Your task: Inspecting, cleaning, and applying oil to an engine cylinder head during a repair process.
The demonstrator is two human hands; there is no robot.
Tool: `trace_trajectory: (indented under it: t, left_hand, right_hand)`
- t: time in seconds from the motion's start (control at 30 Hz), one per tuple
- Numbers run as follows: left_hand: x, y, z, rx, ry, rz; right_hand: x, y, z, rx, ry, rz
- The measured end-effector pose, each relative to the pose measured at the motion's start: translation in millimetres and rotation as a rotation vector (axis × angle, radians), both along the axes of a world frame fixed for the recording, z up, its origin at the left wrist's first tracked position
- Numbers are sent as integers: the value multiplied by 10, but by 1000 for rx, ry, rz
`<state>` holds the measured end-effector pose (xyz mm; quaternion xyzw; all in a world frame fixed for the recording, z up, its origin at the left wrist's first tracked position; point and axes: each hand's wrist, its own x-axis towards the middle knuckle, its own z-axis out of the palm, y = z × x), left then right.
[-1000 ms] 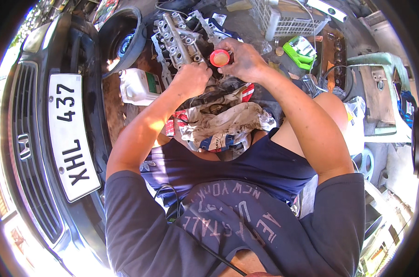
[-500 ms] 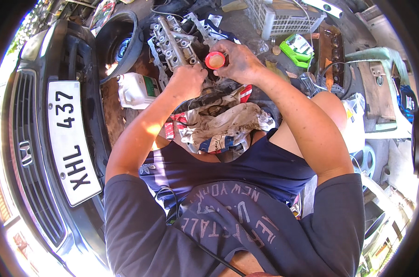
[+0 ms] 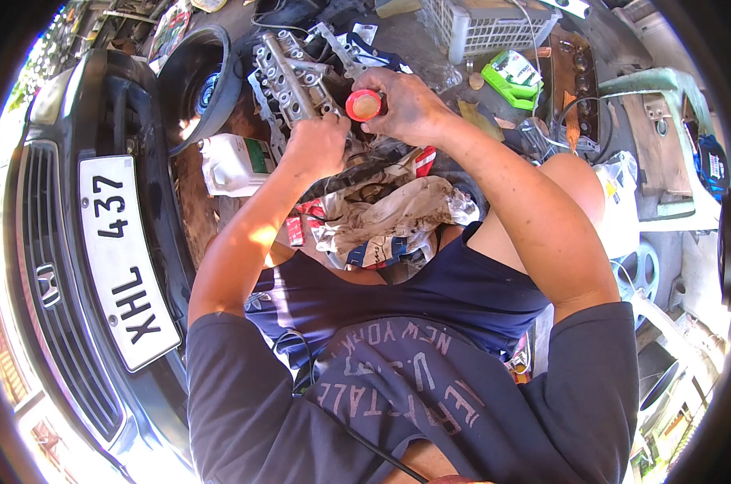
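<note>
Metal engine part (image 3: 287, 74) lies slantwise just past your left hand (image 3: 321, 145), its near end by your knuckles. That hand is curled with the fingers drawn in; whether it grips something, you cannot tell from this angle, since its back hides the fingertips. Your right hand (image 3: 406, 103) grasps a red round piece (image 3: 364, 106) by its side, thumb and fingers around it, its tan centre turned up toward you. The red piece sits between your two hands, near the left one's fingers, so little room shows there.

On your left, a white jug (image 3: 232, 166) stands just beside your forearm, and past it rises the rim of a dark basin (image 3: 228, 85). The car front (image 3: 152, 266) runs down that whole side, its curved edge near your left elbow. Toward you, below the hands, a stained cloth (image 3: 414, 206) lies bunched between your legs, filling the space under your wrists.

More width shows on your right: a stretch of grey floor (image 3: 454, 52) extends from your right hand to the light grey crate (image 3: 494, 36) at the far side and the bright green container (image 3: 512, 82). Farther right, well apart from your hand, the pale green edge of a plastic chair (image 3: 664, 81) bounds that side.
</note>
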<state>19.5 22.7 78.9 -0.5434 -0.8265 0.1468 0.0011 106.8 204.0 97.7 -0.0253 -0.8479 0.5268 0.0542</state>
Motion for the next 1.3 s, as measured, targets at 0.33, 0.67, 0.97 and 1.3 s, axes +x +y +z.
trace_trajectory:
  t: [0.33, 0.67, 0.97, 1.3]
  left_hand:
    - [11, 101, 9, -285, -73, 70]
    - [-10, 13, 95, -62, -138, 62]
    - [79, -196, 244, 194, -276, 127]
    - [151, -245, 276, 459, -366, 197]
  right_hand:
    - [9, 30, -21, -4, 45, -19]
    - [16, 40, -17, 4, 47, -27]
    - [31, 11, -23, 44, 4, -5]
    - [-16, -47, -187, 62, -44, 51]
